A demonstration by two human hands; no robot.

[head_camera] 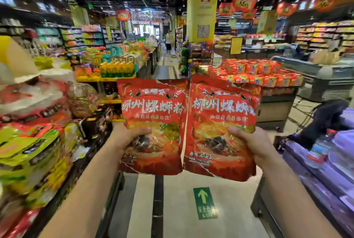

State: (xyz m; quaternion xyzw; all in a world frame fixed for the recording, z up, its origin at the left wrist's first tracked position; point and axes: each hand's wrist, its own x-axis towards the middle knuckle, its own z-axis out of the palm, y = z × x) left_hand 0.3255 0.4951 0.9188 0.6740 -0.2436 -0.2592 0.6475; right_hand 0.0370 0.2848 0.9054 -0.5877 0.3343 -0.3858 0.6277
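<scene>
Two matching red noodle packets with white lettering are held up side by side in the middle of the head view. My left hand (127, 137) grips the left packet (153, 115) at its lower left edge, thumb on the front. My right hand (252, 142) grips the right packet (222, 115) at its lower right edge, thumb on the front too. The packets' inner edges touch or nearly touch. Each looks thick, so more packets may lie behind them.
Stacked bagged goods fill a display (38, 142) on my left. Purple packs sit on a shelf (325, 161) on my right. An aisle floor with a green arrow sticker (205, 202) runs ahead. A table of red packets (254, 74) stands beyond; a person (168, 42) is far down the aisle.
</scene>
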